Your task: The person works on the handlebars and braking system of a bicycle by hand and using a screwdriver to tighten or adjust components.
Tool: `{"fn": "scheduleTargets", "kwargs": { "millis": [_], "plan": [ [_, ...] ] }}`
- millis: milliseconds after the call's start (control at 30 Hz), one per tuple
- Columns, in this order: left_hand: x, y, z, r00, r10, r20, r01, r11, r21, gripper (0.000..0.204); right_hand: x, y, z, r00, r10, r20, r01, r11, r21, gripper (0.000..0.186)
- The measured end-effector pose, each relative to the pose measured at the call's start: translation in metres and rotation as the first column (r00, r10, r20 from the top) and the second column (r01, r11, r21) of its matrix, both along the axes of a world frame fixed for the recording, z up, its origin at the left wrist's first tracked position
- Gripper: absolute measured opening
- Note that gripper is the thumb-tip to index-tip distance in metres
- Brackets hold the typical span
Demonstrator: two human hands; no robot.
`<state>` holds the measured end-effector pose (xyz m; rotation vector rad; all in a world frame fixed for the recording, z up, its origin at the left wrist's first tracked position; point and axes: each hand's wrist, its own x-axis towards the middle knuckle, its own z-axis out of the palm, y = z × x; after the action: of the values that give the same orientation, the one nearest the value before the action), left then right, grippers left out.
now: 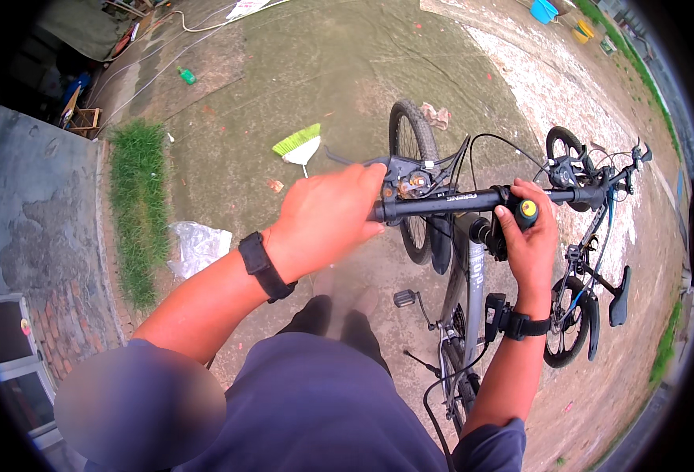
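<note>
A grey bicycle (473, 287) stands upright in front of me, its black handlebar (449, 204) running across the view. My left hand (327, 208) is closed around the handlebar's left end, its thumb and fingers wrapped over the grip. Right beside it sits a shifter and brake lever unit (414, 186) with rusty metal parts showing. My right hand (537, 240) is at the middle of the bar, fingers and thumb around a dark handle with a round yellow end, like a screwdriver's (528, 211). The tool's far end is hidden below the hand.
A second bicycle (590, 244) stands close on the right. On the ground ahead lie a broom with green bristles (298, 144), a crumpled cloth (435, 116) and a green bottle (187, 76). A plastic bag (199, 248) lies by the grass strip (138, 204) at left, next to a wall (40, 189).
</note>
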<state>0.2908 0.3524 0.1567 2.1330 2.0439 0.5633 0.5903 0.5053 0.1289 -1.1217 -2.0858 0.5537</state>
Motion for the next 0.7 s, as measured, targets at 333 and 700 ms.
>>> {"fn": "scheduleTargets", "kwargs": {
  "millis": [333, 700],
  "plan": [
    [-0.010, -0.020, 0.002, 1.000, 0.020, 0.003, -0.020, 0.998, -0.066, 0.079, -0.014, -0.024, 0.006, 0.998, 0.030, 0.061, -0.034, 0.997, 0.069, 0.041],
    [-0.014, -0.041, -0.006, 0.996, 0.048, 0.070, -0.047, 0.999, -0.009, 0.083, -0.026, -0.047, 0.010, 0.993, -0.001, 0.120, -0.010, 0.996, 0.085, 0.042]
  ]
}}
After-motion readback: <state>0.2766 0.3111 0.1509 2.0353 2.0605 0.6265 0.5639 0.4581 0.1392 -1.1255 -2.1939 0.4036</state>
